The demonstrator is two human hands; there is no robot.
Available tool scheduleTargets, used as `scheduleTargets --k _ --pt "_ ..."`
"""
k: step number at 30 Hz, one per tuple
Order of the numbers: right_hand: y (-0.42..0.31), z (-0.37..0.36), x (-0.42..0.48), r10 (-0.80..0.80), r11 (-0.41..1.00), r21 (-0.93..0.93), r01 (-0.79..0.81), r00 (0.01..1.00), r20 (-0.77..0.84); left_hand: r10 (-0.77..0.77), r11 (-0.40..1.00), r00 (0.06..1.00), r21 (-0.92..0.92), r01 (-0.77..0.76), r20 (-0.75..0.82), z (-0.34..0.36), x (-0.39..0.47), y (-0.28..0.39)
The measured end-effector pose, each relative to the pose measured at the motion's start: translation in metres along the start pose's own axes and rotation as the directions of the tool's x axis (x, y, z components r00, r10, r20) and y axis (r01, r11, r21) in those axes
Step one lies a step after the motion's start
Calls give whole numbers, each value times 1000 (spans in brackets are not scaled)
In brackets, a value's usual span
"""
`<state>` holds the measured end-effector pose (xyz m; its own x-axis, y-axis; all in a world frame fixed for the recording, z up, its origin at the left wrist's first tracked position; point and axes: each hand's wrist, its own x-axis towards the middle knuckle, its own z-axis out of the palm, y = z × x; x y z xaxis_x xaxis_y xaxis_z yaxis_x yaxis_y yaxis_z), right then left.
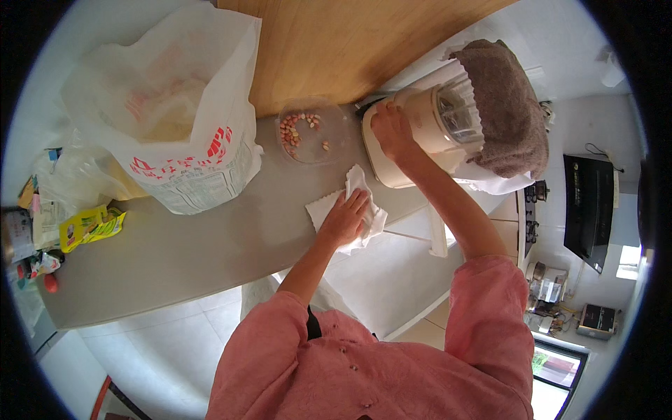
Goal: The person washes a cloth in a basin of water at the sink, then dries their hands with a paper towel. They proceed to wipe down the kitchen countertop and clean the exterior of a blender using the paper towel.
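Observation:
My left hand (346, 216) presses on a crumpled white cloth (374, 215) at the counter's front edge, its fingers bunching the fabric. Up and to the right, my right hand (392, 131) grips a cream-coloured blender (425, 123) low on its body, the fingertips curled over the far side. Part of the blender's clear jar (459, 110) shows, with metal blades inside. A brown towel (506, 110) with a white scalloped edge covers the top of the jar. Left of the blender, a shallow clear plastic container (336, 128) holds several reddish peanuts (290, 134).
A large white plastic sack (210, 173) with red print stands open on the grey counter (210, 252). Yellow packets (92, 228) and plastic bags lie at the left end. A wooden panel (325, 52) rises behind. Gas burners (531, 210) and a black range hood (588, 205) are at far right.

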<state>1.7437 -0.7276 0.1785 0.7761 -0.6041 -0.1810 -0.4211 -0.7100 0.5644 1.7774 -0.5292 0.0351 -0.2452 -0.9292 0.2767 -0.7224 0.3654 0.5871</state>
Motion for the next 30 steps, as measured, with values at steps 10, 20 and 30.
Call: scheduleTargets --k 10,20,30 --pt "0 19 32 -52 995 -70 66 983 177 -9 1000 1000 -3 9 19 2 2 -4" --pt "2 69 82 37 996 72 -52 980 195 -5 1000 1000 -2 5 -16 2 -4 -1" --pt "-43 52 -13 -397 916 33 400 892 217 -19 998 998 -53 16 -54 5 -2 -8"
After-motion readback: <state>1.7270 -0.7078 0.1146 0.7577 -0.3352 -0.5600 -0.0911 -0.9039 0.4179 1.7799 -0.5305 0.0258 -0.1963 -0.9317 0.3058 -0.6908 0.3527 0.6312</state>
